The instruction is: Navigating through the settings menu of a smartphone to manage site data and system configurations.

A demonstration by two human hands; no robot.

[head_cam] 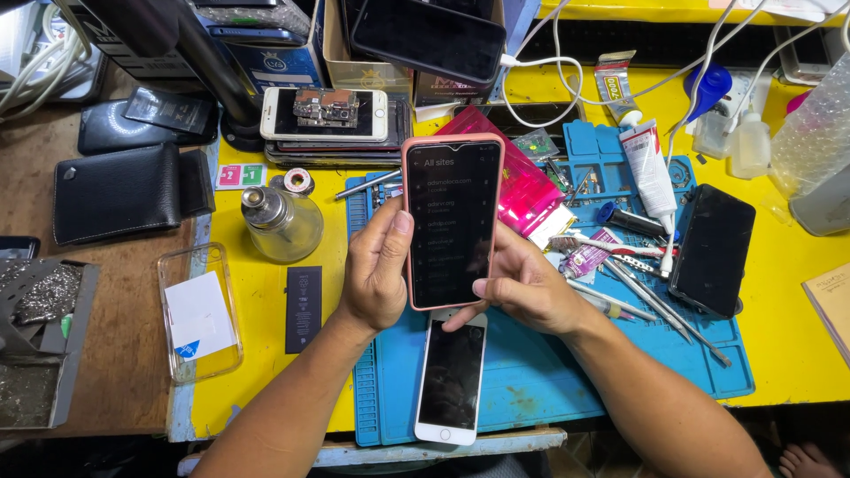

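Left hand [376, 274] grips lit phone [452, 221] by its edge; right hand [522, 288] steadies it, thumb at 5 o'clock. Best: scroll lightly, keep clear of white phone [452, 376] at 6.

Bright, even overhead light, soft shadows, sharp focus, slight bending at the edges

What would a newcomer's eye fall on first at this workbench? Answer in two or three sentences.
First, the phone in a pink case, screen lit, held up at centre by the left hand and right hand. Below it a white phone lies on the blue mat, with tools scattered right.
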